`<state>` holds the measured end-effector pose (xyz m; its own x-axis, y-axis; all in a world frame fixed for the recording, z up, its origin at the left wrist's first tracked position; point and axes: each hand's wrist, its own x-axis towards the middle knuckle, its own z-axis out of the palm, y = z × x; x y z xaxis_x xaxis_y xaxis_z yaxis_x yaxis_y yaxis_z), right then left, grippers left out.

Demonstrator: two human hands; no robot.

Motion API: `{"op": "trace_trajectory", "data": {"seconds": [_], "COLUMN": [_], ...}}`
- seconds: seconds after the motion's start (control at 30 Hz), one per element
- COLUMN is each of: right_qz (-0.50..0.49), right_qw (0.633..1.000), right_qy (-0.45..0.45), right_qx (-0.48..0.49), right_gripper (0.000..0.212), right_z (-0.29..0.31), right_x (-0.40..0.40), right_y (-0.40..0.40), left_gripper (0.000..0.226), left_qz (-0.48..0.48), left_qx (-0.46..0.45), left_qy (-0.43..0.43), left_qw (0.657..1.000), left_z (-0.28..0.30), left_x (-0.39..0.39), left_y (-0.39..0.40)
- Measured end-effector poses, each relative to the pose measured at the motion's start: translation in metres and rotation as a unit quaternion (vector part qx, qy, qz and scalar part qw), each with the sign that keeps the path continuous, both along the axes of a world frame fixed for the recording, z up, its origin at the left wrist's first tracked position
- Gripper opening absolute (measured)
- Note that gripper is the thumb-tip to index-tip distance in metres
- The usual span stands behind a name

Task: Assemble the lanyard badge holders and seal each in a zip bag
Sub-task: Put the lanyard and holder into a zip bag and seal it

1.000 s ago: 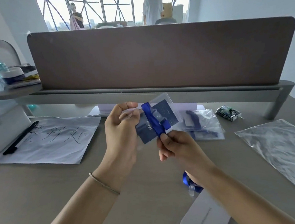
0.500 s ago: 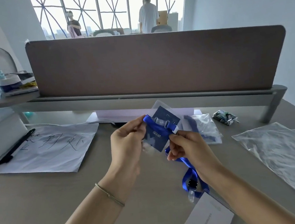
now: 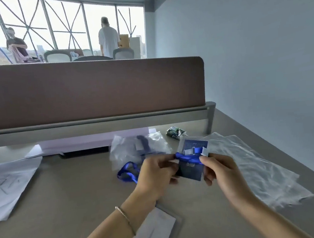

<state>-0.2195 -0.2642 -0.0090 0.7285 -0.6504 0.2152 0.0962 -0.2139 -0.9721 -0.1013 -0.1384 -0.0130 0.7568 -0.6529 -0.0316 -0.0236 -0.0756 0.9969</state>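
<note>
A clear badge holder (image 3: 192, 170) with a dark blue card inside is held upright above the desk. My left hand (image 3: 157, 173) pinches the blue lanyard strap (image 3: 187, 155) at the holder's upper left. My right hand (image 3: 218, 170) pinches the strap's clip end at the holder's upper right. The strap lies across the holder's top, and its loop (image 3: 127, 172) rests on the desk to the left. A sealed zip bag (image 3: 134, 149) with another lanyard lies behind my hands.
Empty zip bags (image 3: 255, 169) lie spread at the right. A white card (image 3: 152, 231) sits near the front edge under my left forearm. White paper (image 3: 8, 185) lies at the left, a small green packet (image 3: 174, 132) by the brown partition (image 3: 93, 90).
Both hands with the badge holder have shifted right in view as the head turned right and up. The strap now lies more level across the holder's top; the loop lies left on the desk.
</note>
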Motion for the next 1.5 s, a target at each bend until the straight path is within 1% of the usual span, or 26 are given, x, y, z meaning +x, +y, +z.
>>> {"op": "trace_trajectory", "data": {"seconds": [0.1,0.17,0.2,0.23,0.27,0.33,0.43,0.47,0.53,0.6,0.63,0.67,0.73,0.87,0.93,1.07,1.13,1.23,1.27,1.33,1.4,1.43,1.5], "right_qz": [-0.066,-0.106,-0.125,-0.144,-0.162,-0.192,-0.213,-0.218,-0.227,-0.233,-0.235,-0.238,-0.239,-0.236,-0.228,-0.203,-0.181,-0.149,-0.139,-0.125,-0.115,-0.114,-0.104], "right_qw": [0.998,0.994,0.992,0.989,0.986,0.979,0.973,0.972,0.969,0.968,0.967,0.966,0.965,0.962,0.962,0.963,0.964,0.966,0.967,0.969,0.967,0.964,0.959], "right_qy": [0.007,0.009,0.011,0.016,0.023,0.038,0.062,0.07,0.077,0.083,0.085,0.087,0.087,0.094,0.105,0.12,0.134,0.141,0.133,0.113,0.1,0.097,0.096], "right_qx": [0.011,0.022,0.026,0.029,0.033,0.049,0.058,0.055,0.053,0.053,0.053,0.054,0.066,0.1,0.108,0.132,0.14,0.156,0.166,0.182,0.204,0.219,0.245], "right_gripper": [0.042,0.043,0.043,0.044,0.045,0.045,0.042,0.042,0.042,0.042,0.043,0.043,0.043,0.039,0.037,0.032,0.034,0.031,0.029,0.023,0.035,0.036,0.023], "right_z": [0.003,0.002,0.001,-0.002,-0.005,-0.011,-0.016,-0.017,-0.021,-0.024,-0.025,-0.027,-0.029,-0.031,-0.031,-0.033,-0.034,-0.032,-0.032,-0.032,-0.034,-0.034,-0.034], "right_x": [-0.041,-0.069,-0.083,-0.095,-0.108,-0.131,-0.157,-0.163,-0.175,-0.184,-0.188,-0.191,-0.197,-0.207,-0.209,-0.21,-0.208,-0.206,-0.206,-0.205,-0.203,-0.202,-0.197], "right_y": [-0.028,-0.05,-0.061,-0.072,-0.081,-0.098,-0.116,-0.12,-0.127,-0.132,-0.133,-0.134,-0.134,-0.134,-0.134,-0.135,-0.136,-0.137,-0.139,-0.14,-0.143,-0.143,-0.144], "left_gripper": [0.024,0.024,0.025,0.026,0.026,0.023,0.016,0.018,0.038,0.061,0.067,0.066,0.053,0.029,0.02,0.013,0.011,0.002,0.002,0.01,0.017,0.02,0.022], "left_qz": [-0.085,-0.105,-0.105,-0.102,-0.102,-0.109,-0.134,-0.14,-0.152,-0.167,-0.168,-0.163,-0.143,-0.113,-0.104,-0.081,-0.071,-0.053,-0.049,-0.049,-0.059,-0.065,-0.077], "left_qx": [-0.008,-0.014,-0.008,0.01,0.04,0.095,0.138,0.154,0.191,0.233,0.248,0.254,0.244,0.213,0.205,0.199,0.198,0.186,0.184,0.179,0.168,0.162,0.156], "left_qy": [0.069,0.078,0.05,-0.008,-0.086,-0.231,-0.353,-0.388,-0.435,-0.442,-0.446,-0.452,-0.458,-0.41,-0.402,-0.403,-0.407,-0.407,-0.403,-0.391,-0.376,-0.367,-0.354], "left_qw": [0.994,0.991,0.993,0.995,0.99,0.962,0.916,0.898,0.867,0.85,0.843,0.839,0.843,0.88,0.886,0.89,0.889,0.893,0.895,0.901,0.91,0.914,0.919], "left_z": [0.01,0.007,0.002,-0.003,-0.009,-0.017,-0.019,-0.02,-0.025,-0.031,-0.034,-0.036,-0.038,-0.039,-0.04,-0.044,-0.043,-0.04,-0.039,-0.038,-0.039,-0.039,-0.038], "left_x": [-0.027,-0.042,-0.048,-0.055,-0.061,-0.078,-0.108,-0.117,-0.129,-0.136,-0.138,-0.14,-0.14,-0.134,-0.133,-0.133,-0.134,-0.133,-0.132,-0.129,-0.126,-0.125,-0.124], "left_y": [-0.033,-0.056,-0.066,-0.076,-0.084,-0.097,-0.11,-0.115,-0.124,-0.13,-0.132,-0.133,-0.136,-0.137,-0.137,-0.138,-0.137,-0.136,-0.136,-0.135,-0.135,-0.135,-0.136]}}
